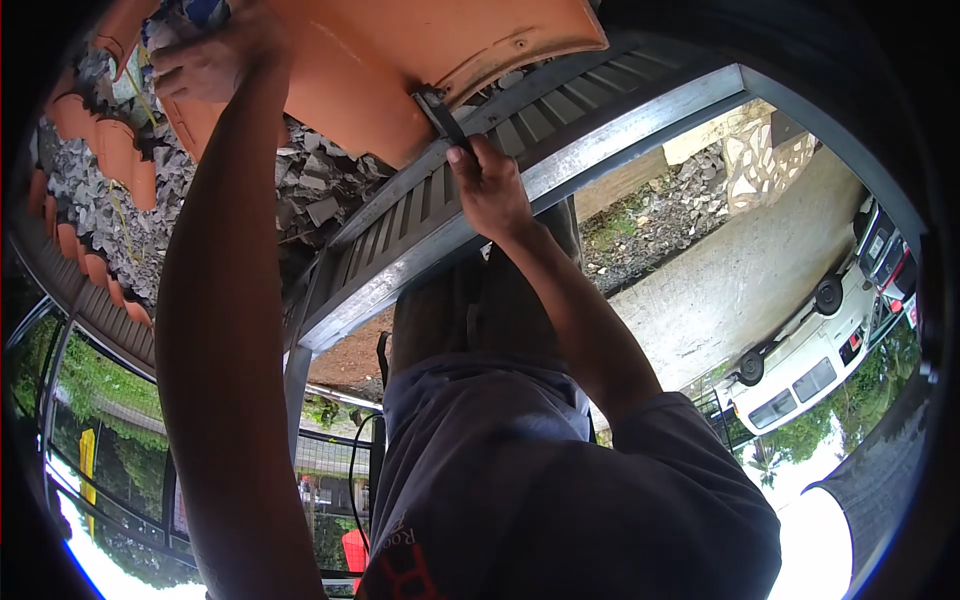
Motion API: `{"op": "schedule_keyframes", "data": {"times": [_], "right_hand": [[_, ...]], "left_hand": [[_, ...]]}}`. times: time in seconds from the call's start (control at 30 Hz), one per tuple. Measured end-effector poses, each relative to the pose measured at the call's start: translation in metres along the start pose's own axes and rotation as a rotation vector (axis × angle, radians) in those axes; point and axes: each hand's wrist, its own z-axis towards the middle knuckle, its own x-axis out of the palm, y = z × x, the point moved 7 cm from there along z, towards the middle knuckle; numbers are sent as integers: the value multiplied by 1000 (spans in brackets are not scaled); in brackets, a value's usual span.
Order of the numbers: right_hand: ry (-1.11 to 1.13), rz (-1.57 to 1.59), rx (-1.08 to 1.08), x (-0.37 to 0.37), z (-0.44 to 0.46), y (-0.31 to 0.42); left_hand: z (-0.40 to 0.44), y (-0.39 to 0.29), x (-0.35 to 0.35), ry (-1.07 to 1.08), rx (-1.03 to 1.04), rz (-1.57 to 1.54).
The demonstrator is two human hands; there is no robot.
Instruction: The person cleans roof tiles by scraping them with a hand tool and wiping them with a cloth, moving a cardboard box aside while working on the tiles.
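A large curved orange clay roof tile (400,60) fills the top of the view. My right hand (492,190) is wrapped around the dark handle of a hand tool (452,122). That tool's small metal head touches or lies very near the tile's lower edge; its exact kind is unclear. At the upper left, my left hand (215,65) lies at the tile's left side with bent fingers, seemingly gripping its edge. Something blue, partly cut off, shows just beyond those fingers.
A grey metal beam (570,160) and a ribbed metal sheet (520,125) run below the tile. Broken grey rubble (320,190) and stacked orange tiles (125,160) lie to the left. A white van (800,375) appears upside down at right, by a concrete drive (690,290).
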Motion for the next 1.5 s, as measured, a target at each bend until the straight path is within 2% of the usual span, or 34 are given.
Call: {"op": "schedule_keyframes", "data": {"times": [0.1, 0.27, 0.37, 0.43, 0.53, 0.6, 0.67, 0.8, 0.87, 1.0, 1.07, 1.2, 1.33, 1.37, 1.47, 1.5], "right_hand": [[-12, -86, -51, 4, 27, 7], [-29, -158, -77, 3, 5, -1], [-127, -237, -27, -10, 30, -1], [-320, -264, 59, -26, 52, 3], [-398, -153, 86, 0, 28, -6], [-372, -122, 111, 20, 2, -9], [-351, 13, 38, 29, -3, -4], [-406, -134, 76, -13, 43, -13], [-440, -100, 19, -2, 32, -14], [-363, -61, -41, 29, 0, -6], [-292, -50, 77, 22, 8, -12], [-387, -140, 71, -4, 41, -16], [-468, 29, 111, 35, 11, -9], [-432, 87, 150, 42, 5, -9], [-373, 127, 92, 27, 14, -17], [-365, 130, 174, 16, 24, -23]], "left_hand": [[-3, 4, -3, -3, 11, 4], [2, 13, -5, -12, -6, 20], [3, 14, -7, -18, -6, 36], [5, 15, -9, -22, -3, 34], [4, 15, -8, -11, -10, 32], [6, 16, -6, -6, -14, 29], [10, 15, -7, -12, -11, 34], [12, 15, -9, -14, 19, 41], [12, 14, -8, -11, 20, 42], [12, 14, -8, -7, 6, 41], [14, 14, -9, -8, 10, 41], [11, 16, -11, -8, 4, 50], [13, 13, -11, -11, -8, 75], [10, 13, -12, -15, -15, 66], [7, 16, -15, -13, -46, 83], [7, 18, -15, -12, -53, 91]]}}
